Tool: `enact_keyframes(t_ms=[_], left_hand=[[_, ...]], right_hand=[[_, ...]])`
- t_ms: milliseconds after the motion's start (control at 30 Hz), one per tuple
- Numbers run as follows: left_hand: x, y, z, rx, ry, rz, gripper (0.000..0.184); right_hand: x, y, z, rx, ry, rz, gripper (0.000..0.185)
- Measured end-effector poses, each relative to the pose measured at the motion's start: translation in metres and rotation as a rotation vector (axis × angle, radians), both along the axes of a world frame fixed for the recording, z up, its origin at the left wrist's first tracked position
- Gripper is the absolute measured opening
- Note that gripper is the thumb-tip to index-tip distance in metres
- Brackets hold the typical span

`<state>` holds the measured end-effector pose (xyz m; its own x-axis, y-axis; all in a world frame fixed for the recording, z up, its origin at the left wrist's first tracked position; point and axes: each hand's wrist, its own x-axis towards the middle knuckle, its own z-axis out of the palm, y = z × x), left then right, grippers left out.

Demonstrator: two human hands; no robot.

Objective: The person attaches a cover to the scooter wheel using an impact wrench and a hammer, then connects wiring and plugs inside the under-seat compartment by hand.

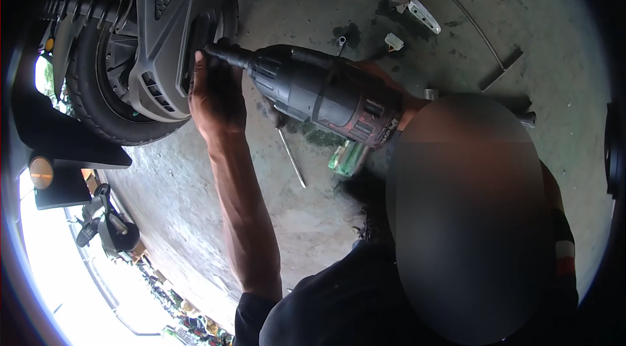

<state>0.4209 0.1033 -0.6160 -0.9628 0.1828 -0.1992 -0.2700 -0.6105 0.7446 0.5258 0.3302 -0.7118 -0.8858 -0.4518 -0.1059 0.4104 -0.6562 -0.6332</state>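
Note:
My left hand (220, 101) is raised beside the dark plastic side cover (171, 40) of a scooter. Its thumb points up, and its other fingers curl in shadow close to the socket tip of a black power wrench (326, 92). What they hold is too dark to make out. The wrench lies nearly level, its nose against the cover's edge. Behind its rear end my right hand (407, 106) is partly visible, closed around the tool, its fingers mostly hidden. A blurred oval covers much of the right arm.
A scooter wheel (88, 95) stands at the left. On the concrete floor lie a thin metal rod (292, 158), a green clear object (349, 157), a silver bracket (422, 12), a small white part (393, 42) and a long T-shaped bar (473, 23). Another motorbike (107, 222) is farther back.

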Motion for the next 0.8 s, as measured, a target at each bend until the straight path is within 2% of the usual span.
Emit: enact_keyframes(t_ms=[33, 67, 100, 267, 300, 333, 400, 433, 500, 567, 700, 733, 800], left_hand=[[0.002, 0.004, 0.002, -0.128, 0.097, 0.081, 0.029], [0.006, 0.008, 0.004, -0.117, 0.089, 0.081, 0.029], [0.012, 0.012, 0.007, -0.711, 0.374, 0.135, 0.031], [0.017, 0.009, 0.015, -1.719, 0.839, 0.132, 0.032], [0.016, 0.011, 0.016, -1.714, 0.836, 0.134, 0.032], [0.015, 0.014, 0.015, -1.21, 0.536, 0.224, 0.032], [0.016, 0.015, 0.012, -0.698, 0.238, 0.287, 0.032], [0.018, 0.013, 0.009, -1.121, 0.49, 0.257, 0.032], [0.021, 0.011, 0.006, -1.536, 0.751, 0.211, 0.032], [0.021, 0.008, 0.005, -1.697, 0.825, 0.217, 0.032], [0.016, 0.005, -0.002, -1.491, 0.757, 0.268, 0.032], [0.014, 0.005, -0.003, -1.293, 0.669, 0.283, 0.031], [0.016, 0.007, 0.001, -1.097, 0.578, 0.295, 0.03]], right_hand=[[-0.007, -0.006, -0.005, -0.272, -0.196, 0.088, 0.041], [-0.011, -0.012, -0.004, -0.405, -0.292, 0.129, 0.039], [-0.016, -0.017, -0.003, -0.531, -0.396, 0.168, 0.039], [-0.029, -0.025, 0.002, -0.607, -0.416, 0.17, 0.038], [-0.031, -0.026, 0.003, -0.605, -0.41, 0.169, 0.038], [-0.032, -0.028, 0.004, -0.601, -0.406, 0.17, 0.038], [-0.033, -0.03, 0.005, -0.591, -0.399, 0.161, 0.038], [-0.032, -0.028, 0.006, -0.576, -0.383, 0.152, 0.038], [-0.031, -0.027, 0.007, -0.557, -0.372, 0.135, 0.037], [-0.031, -0.025, 0.008, -0.543, -0.361, 0.121, 0.037], [-0.031, -0.024, 0.009, -0.525, -0.346, 0.103, 0.037], [-0.031, -0.024, 0.009, -0.522, -0.344, 0.1, 0.037], [-0.031, -0.024, 0.009, -0.521, -0.344, 0.095, 0.037]])
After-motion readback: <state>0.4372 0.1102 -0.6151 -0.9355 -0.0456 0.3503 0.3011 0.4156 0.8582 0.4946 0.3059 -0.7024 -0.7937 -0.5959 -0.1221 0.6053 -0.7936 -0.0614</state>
